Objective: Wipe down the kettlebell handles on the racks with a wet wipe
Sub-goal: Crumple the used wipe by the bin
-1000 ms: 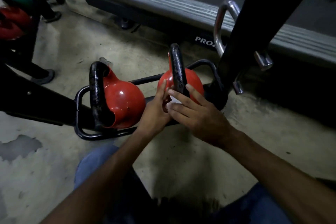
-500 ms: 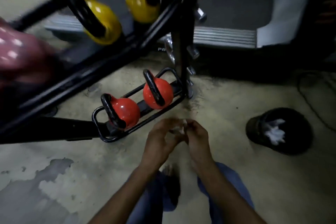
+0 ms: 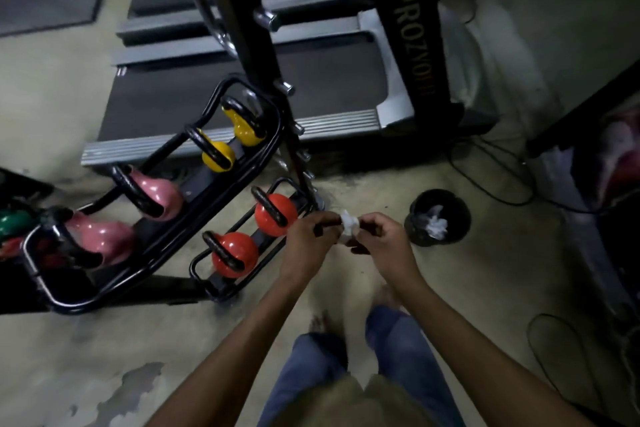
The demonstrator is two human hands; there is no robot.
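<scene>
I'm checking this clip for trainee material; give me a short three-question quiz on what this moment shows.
1. True or false: the white crumpled wet wipe is held between the left hand and the right hand.
2. How many round red kettlebells with black handles sit on the low black metal rack at floor level?
3. What lies inside the black round bin to the right of the hands? A) white crumpled wipes B) a yellow kettlebell C) nothing

Key:
1. True
2. Two: one nearer, one farther
3. A
</scene>
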